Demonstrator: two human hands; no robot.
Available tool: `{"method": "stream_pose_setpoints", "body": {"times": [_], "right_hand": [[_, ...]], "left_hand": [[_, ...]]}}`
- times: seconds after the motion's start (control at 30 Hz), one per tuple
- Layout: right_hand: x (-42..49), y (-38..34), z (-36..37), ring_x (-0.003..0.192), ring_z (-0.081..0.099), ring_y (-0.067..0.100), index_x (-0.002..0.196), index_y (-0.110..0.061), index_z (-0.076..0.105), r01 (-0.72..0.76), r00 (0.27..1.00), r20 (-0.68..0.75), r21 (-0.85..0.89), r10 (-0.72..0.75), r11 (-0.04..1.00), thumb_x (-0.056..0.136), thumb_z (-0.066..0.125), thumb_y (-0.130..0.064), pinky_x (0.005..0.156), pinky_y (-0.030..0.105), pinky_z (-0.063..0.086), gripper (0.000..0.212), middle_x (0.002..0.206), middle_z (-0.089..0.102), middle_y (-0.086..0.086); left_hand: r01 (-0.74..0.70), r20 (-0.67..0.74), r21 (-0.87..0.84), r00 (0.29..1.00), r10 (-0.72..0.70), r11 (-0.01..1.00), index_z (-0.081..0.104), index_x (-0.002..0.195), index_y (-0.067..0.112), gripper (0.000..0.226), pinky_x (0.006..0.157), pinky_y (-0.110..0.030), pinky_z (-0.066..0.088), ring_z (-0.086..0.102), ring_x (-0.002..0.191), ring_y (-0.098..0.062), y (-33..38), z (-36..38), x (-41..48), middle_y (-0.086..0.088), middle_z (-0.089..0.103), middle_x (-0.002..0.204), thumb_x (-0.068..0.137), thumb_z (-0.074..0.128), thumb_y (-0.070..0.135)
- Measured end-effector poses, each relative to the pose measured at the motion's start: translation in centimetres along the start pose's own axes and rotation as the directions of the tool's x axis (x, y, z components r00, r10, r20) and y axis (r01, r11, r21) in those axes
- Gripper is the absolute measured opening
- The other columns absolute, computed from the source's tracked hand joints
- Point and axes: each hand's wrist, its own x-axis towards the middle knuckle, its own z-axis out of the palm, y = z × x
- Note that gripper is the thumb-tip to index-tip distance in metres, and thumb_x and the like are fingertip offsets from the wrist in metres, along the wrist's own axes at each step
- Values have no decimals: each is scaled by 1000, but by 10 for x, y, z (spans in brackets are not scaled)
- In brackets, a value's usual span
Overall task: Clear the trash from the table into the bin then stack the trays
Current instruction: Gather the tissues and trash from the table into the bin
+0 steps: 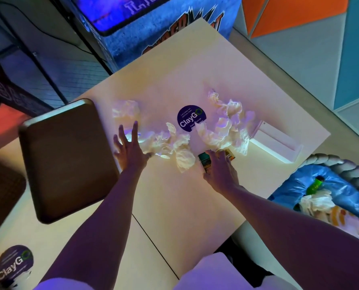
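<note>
The person's left hand is spread flat and palm down over the pale bench, its fingers straight, splayed and holding nothing; its thumb side meets the edge of a middle heap of crumpled tissue, though whether the palm presses the bench cannot be told. The right hand reaches in from the right, its fingers curled round a small green carton; a yellowish carton lies just beside it at the fingertips. More trash remains on the bench: a far-left tissue wad beyond the left hand, and a long trail of tissues on the right, partly covering a round purple ClayGo sticker and ending against a white holder. A brown tray sits on the bench just left of the left hand, tilted in view; a second brown tray shows at the left edge, apart from the first. The bin, lined in blue plastic, stands beside the bench on the right; it holds a green bottle and binned tissue. Another sticker lies near the bottom left; an arcade cabinet stands beyond the bench.
</note>
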Motion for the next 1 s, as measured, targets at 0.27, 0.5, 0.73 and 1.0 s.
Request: {"method": "stream_pose_setpoints", "body": {"times": [0.27, 0.5, 0.73, 1.0], "right_hand": [[-1, -2, -1, 134, 48, 32, 152, -28, 33, -10, 1000, -6, 31, 11, 999, 86, 79, -24, 93, 46, 59, 81, 145, 40, 11], [-3, -3, -3, 131, 50, 32, 149, -24, 36, -14, 1000, -12, 76, 15, 997, 85, 77, -19, 93, 44, 58, 76, 140, 45, 12], [-9, -1, -11, 130, 52, 32, 150, -24, 35, -8, 1000, -19, 114, 11, 993, 85, 77, -21, 95, 45, 58, 77, 140, 46, 11], [-23, 12, -29, 129, 51, 32, 152, -23, 36, -14, 998, -54, 173, 23, 985, 84, 77, -22, 97, 45, 56, 79, 141, 45, 10]], "left_hand": [[-71, 27, -12, 997, 71, 997, 41, 151, 46, 74, 80, -50, 57, 35, 135, -38, -5, -1, 3, -2, 35, 153, 91, 78, 25], [-79, -56, -114, 996, 73, 990, 63, 131, 36, 68, 83, -47, 55, 50, 121, -39, -11, -10, -3, -6, 51, 139, 83, 58, -12], [-73, -77, -123, 995, 64, 990, 61, 132, 35, 59, 77, -46, 55, 53, 120, -39, -10, -26, -10, -7, 50, 137, 88, 63, -5], [-138, -160, -137, 980, 116, 981, 63, 129, 33, 56, 80, -47, 54, 58, 111, -42, 4, -48, -26, -8, 54, 133, 86, 64, -3]]}}
